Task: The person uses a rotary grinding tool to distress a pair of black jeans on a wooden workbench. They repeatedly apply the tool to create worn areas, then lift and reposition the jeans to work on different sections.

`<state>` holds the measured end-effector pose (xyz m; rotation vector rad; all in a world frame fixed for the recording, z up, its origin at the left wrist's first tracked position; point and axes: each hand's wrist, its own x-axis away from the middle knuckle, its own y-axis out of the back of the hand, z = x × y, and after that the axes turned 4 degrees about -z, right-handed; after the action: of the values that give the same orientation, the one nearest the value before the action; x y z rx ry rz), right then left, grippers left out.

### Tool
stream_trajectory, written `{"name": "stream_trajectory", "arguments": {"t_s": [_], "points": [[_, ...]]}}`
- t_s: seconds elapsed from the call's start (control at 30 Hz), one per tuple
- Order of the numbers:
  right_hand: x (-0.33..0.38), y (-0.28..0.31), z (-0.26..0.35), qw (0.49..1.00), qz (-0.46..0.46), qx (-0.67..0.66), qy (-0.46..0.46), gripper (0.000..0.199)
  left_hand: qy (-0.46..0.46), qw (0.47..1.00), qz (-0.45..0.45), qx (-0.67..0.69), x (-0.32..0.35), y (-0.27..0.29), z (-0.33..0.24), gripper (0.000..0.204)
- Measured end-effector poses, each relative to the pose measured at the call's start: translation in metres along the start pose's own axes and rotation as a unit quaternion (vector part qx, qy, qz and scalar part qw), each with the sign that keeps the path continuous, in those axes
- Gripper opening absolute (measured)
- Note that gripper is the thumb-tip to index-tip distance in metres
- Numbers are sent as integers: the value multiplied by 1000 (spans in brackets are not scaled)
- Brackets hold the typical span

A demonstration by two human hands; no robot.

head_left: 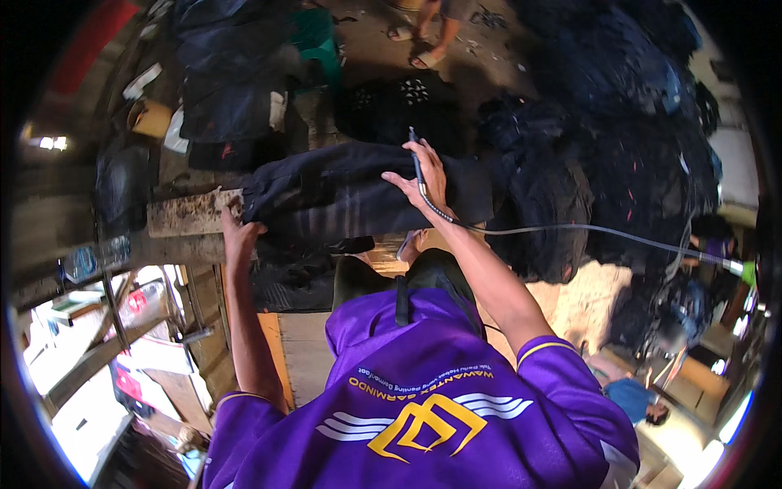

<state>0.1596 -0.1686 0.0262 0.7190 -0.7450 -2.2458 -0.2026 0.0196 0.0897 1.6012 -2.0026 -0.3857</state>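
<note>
A dark trouser leg (326, 196), with faint paler streaks across it, lies stretched over a narrow wooden board (175, 215) in front of me. The board's bare, worn end sticks out at the left. My left hand (239, 238) is closed on the cloth's left edge, beside that bare end. Over the right part of the cloth, my right hand (430, 181) grips a slim pen-shaped tool (419, 173), thumb held out to the side. The tool's tip points away from me. From its near end a thin grey cable (570, 229) runs off to the right.
Heaps of dark garments (538, 187) lie close on the right, with more (603, 57) at the far right. Another person's legs (444, 37) show at the far side. Someone in blue (629, 399) is at lower right. Clear plastic containers (80, 263) stand at left.
</note>
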Motion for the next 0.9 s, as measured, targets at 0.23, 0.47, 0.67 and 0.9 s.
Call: {"name": "stream_trajectory", "arguments": {"t_s": [0.23,0.47,0.67,0.9], "points": [[-9,58,-51,999,-50,1,10,63,-319,921,10,-225,95,-146,-16,73],[-15,70,-71,984,12,-177,31,21,-267,928,-37,-256,73,-151,-18,42],[-18,48,-24,929,254,-225,145,34,-247,898,-241,-272,31,-151,-16,84],[-37,-39,5,880,250,-234,329,30,-229,915,-220,-248,-6,-152,19,82]]}}
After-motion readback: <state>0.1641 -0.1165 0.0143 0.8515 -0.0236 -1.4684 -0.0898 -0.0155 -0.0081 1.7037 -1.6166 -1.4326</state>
